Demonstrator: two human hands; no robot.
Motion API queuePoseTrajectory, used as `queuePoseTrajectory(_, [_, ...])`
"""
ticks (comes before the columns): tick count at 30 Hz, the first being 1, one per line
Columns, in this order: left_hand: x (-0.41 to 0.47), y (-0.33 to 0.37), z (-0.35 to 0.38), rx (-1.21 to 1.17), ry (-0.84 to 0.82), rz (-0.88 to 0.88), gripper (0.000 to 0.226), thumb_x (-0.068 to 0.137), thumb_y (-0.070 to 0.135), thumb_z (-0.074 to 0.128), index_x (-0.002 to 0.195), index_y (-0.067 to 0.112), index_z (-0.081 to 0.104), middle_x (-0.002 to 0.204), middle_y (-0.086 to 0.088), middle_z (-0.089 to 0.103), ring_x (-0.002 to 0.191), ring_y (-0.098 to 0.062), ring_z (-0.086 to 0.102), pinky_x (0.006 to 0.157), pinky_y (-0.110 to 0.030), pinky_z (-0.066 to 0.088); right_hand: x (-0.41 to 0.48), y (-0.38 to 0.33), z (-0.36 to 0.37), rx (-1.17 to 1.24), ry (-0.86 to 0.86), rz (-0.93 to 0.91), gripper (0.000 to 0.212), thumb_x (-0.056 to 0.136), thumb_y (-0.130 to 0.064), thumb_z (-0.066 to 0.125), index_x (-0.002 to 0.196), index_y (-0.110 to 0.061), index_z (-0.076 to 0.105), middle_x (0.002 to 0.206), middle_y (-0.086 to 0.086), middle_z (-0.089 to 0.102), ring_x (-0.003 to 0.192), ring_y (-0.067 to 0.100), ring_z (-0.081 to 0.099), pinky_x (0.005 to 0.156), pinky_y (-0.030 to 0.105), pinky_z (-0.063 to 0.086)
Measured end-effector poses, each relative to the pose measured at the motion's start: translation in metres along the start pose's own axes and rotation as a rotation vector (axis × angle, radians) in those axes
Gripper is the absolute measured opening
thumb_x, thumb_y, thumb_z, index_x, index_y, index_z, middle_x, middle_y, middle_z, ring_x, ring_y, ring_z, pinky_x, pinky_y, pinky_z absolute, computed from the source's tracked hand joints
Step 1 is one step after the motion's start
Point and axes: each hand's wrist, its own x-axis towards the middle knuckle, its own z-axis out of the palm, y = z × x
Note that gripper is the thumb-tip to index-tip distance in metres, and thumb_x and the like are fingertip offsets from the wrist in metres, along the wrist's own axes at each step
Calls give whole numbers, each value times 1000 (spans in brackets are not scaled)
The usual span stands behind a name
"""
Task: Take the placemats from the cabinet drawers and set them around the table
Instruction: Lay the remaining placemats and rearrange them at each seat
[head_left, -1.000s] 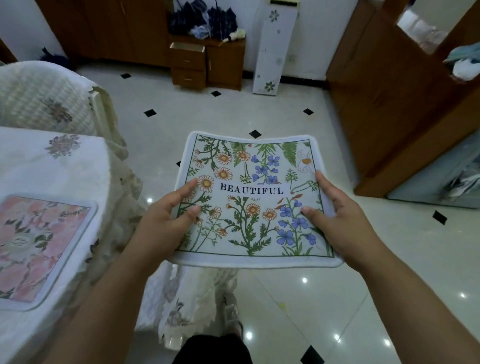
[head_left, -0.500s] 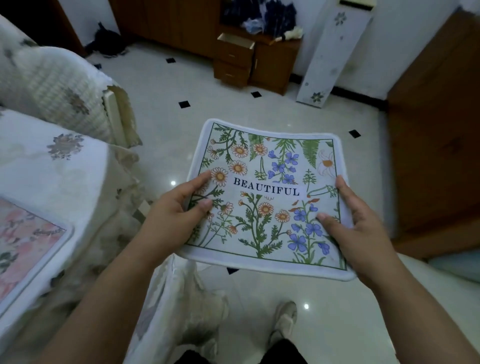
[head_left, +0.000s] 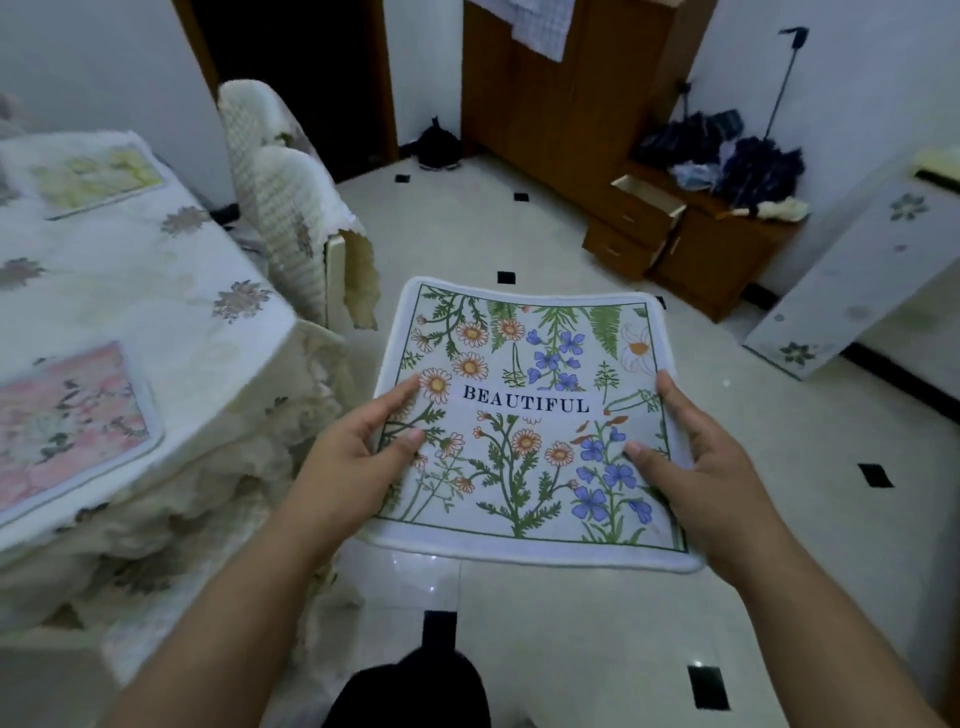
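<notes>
Left hand (head_left: 358, 457) and right hand (head_left: 691, 467) grip the flowered placemat (head_left: 524, 415) by its side edges above the floor, now carried round the table (head_left: 156, 312) corner, where pink mat (head_left: 67, 421) and yellow mat (head_left: 93, 176) already lie.

Open floor (head_left: 447, 234) ahead and right; table (head_left: 156, 291) and covered chairs (head_left: 291, 208) close left; cabinet (head_left: 722, 254) with open drawer (head_left: 649, 200) beyond.
</notes>
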Motion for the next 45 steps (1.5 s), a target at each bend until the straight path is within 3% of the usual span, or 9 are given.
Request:
queuePoseTrajectory(6, [47,10,3,-17,165,-18,52,92,22,72,128,58,60,128,24,66,113,-11,68,98,-44,55,99,-21,6,-32,-143,-46,75,88,-27,75,136,-70,37,134,-24,57,97,10,73,73,34,63])
queuePoseTrajectory(12, [129,9,-10,-58,301,-46,51,82,38,74,126,61,60,125,27,67,108,-12,71,94,-45,57,217,-47,36,-114,-255,-94,76,91,-25,73,138,-70,33,134,-26,56,98,11,73,78,38,63])
queuePoseTrajectory(16, [198,17,-25,-48,337,-29,53,76,49,71,125,65,57,121,35,64,105,-10,71,89,-40,59,294,-70,55,-195,-264,-121,76,91,-28,72,140,-70,31,118,-40,51,91,-3,70,67,20,60])
queuePoseTrajectory(19, [246,30,-37,-95,365,-37,50,82,42,72,123,66,58,122,31,65,103,-10,72,84,-32,61,346,-94,72,-200,-278,-147,76,92,-27,72,144,-64,31,115,-42,48,87,-8,69,62,15,57])
queuePoseTrajectory(22, [283,41,-53,-69,415,-21,51,90,27,72,119,67,60,120,32,66,99,-5,72,80,-26,60,392,-110,90,-165,-319,-158,76,93,-24,72,146,-61,33,123,-35,52,87,-3,72,62,18,58])
queuePoseTrajectory(26, [318,45,-77,-11,501,-57,52,91,27,73,121,67,59,120,31,67,102,-5,71,94,-38,58,442,-128,122,-134,-366,-155,74,92,-22,73,141,-64,38,131,-28,56,90,5,74,68,29,63])
queuePoseTrajectory(32, [359,40,-96,4,685,-97,51,92,28,72,121,68,58,114,42,63,100,4,69,93,-30,57,533,-142,184,-116,-528,-187,72,90,-19,75,137,-65,44,137,-20,57,93,12,74,73,39,64])
queuePoseTrajectory(38, [408,41,-105,-2,893,-146,52,93,28,71,123,68,57,128,32,59,100,2,70,86,-27,60,634,-153,250,-114,-773,-230,66,88,-22,77,132,-64,50,126,-21,67,92,10,75,77,38,63])
queuePoseTrajectory(45, [469,58,-104,19,1194,-223,51,93,31,71,127,66,55,130,32,57,119,-8,63,104,-43,51,740,-210,331,-167,-1075,-317,59,88,-22,77,133,-53,56,125,-19,68,99,8,73,80,34,62])
